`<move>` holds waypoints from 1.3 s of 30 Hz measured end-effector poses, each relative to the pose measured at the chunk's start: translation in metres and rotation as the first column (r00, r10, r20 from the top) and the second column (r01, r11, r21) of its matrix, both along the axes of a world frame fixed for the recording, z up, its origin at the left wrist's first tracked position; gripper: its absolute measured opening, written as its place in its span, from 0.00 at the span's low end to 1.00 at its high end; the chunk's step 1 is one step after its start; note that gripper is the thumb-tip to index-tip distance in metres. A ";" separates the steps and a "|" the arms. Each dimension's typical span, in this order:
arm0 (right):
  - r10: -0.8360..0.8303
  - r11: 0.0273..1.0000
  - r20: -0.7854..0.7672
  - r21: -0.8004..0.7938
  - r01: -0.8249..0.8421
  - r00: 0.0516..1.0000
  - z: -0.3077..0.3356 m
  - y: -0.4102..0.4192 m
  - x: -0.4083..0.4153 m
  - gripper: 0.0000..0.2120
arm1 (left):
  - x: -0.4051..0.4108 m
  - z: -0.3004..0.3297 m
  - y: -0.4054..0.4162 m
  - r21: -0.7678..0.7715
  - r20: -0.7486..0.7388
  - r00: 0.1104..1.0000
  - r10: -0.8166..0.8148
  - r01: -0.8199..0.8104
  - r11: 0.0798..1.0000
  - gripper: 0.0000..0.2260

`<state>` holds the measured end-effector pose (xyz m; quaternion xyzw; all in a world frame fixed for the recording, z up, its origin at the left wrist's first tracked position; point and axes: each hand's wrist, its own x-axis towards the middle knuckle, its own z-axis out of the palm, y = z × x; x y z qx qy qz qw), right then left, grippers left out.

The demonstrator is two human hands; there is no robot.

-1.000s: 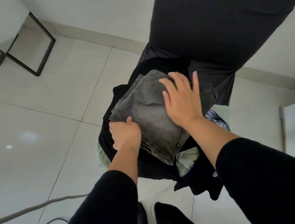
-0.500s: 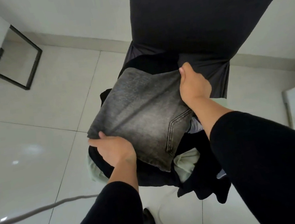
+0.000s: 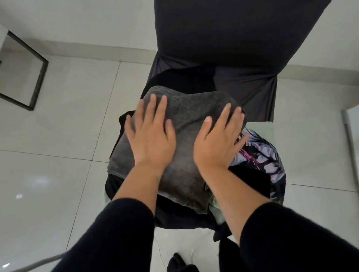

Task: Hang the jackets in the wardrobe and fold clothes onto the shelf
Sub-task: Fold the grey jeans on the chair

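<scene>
Head view: left hand [image 3: 151, 137] and right hand [image 3: 218, 144], fingers spread flat, pressing folded jeans [image 3: 185, 169] atop clothes pile [image 3: 263, 159]. Jeans directly under both palms, long axis running away from body, both hands equally near. Dark hanging garment [image 3: 249, 14] just beyond. Tiled floor [image 3: 43, 175] around; shelf unseen.

Glossy pale tiled floor [image 3: 44, 186] carries a heap of clothes [image 3: 257, 171] and a grey cable [image 3: 21, 271].

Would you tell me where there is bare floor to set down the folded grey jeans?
Bare tiles lie left of the clothes pile, between it and the black metal frame. The pile itself is crowded: both the left hand and right hand press the grey jeans.
</scene>
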<state>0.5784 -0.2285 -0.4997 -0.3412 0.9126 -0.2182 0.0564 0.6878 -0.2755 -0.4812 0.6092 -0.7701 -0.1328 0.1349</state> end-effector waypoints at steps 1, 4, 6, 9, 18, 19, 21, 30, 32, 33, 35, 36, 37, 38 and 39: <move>0.044 0.997 0.007 0.058 -0.045 0.999 -0.007 0.006 0.002 0.28 | -0.001 -0.009 -0.008 0.086 0.079 0.994 -0.075 0.068 0.994 0.24; 0.113 0.976 0.066 0.178 -0.123 0.991 -0.028 0.007 -0.014 0.29 | -0.002 -0.035 -0.014 0.245 0.198 0.972 -0.124 0.073 0.967 0.25; 0.135 0.966 0.081 0.212 -0.150 0.988 -0.037 0.006 -0.020 0.29 | -0.004 -0.045 -0.012 0.236 0.215 0.972 -0.098 0.046 0.971 0.25; 0.133 0.963 0.092 0.222 -0.151 0.987 -0.041 0.003 -0.021 0.29 | -0.006 -0.049 -0.017 0.269 0.242 0.966 -0.091 0.023 0.963 0.26; 0.200 0.959 0.043 0.194 -0.205 0.979 -0.032 0.013 -0.016 0.28 | 0.006 -0.036 -0.028 0.276 0.231 0.961 -0.156 0.089 0.957 0.34; 0.212 0.963 0.009 0.168 -0.210 0.977 -0.031 0.020 -0.013 0.28 | 0.012 -0.032 -0.027 0.260 0.211 0.971 -0.115 0.058 0.964 0.38; 0.168 0.983 -0.076 0.086 -0.162 0.983 -0.029 0.037 -0.004 0.26 | 0.028 -0.026 -0.028 0.303 0.192 0.981 0.009 -0.068 0.951 0.47; -0.396 0.915 0.527 0.152 0.375 0.752 -0.019 0.074 0.023 0.34 | 0.063 0.003 -0.017 0.674 -0.014 0.926 0.378 -0.271 0.688 0.44; -0.461 0.877 0.670 0.240 0.417 0.582 -0.013 0.074 0.016 0.38 | 0.063 0.014 -0.017 0.738 -0.100 0.867 0.488 -0.264 0.621 0.42; -0.462 0.871 0.722 0.261 0.416 0.516 -0.008 0.074 0.014 0.39 | 0.062 0.021 -0.018 0.745 -0.121 0.854 0.506 -0.259 0.615 0.40; -0.398 0.893 0.793 0.221 0.391 0.461 0.002 0.075 0.012 0.37 | 0.057 0.036 -0.020 0.720 -0.153 0.854 0.497 -0.248 0.648 0.36; -0.363 0.902 0.813 0.183 0.391 0.455 0.007 0.076 0.013 0.36 | 0.054 0.044 -0.021 0.689 -0.165 0.860 0.482 -0.249 0.680 0.35; -0.338 0.904 0.827 0.152 0.399 0.450 0.013 0.076 0.014 0.34 | 0.051 0.053 -0.023 0.657 -0.175 0.868 0.465 -0.249 0.712 0.34; -0.313 0.899 0.841 0.113 0.422 0.441 0.018 0.075 0.015 0.33 | 0.047 0.063 -0.024 0.629 -0.178 0.879 0.443 -0.244 0.738 0.34; -0.291 0.885 0.867 0.082 0.459 0.405 0.026 0.075 0.016 0.32 | 0.043 0.072 -0.026 0.607 -0.173 0.891 0.419 -0.239 0.758 0.35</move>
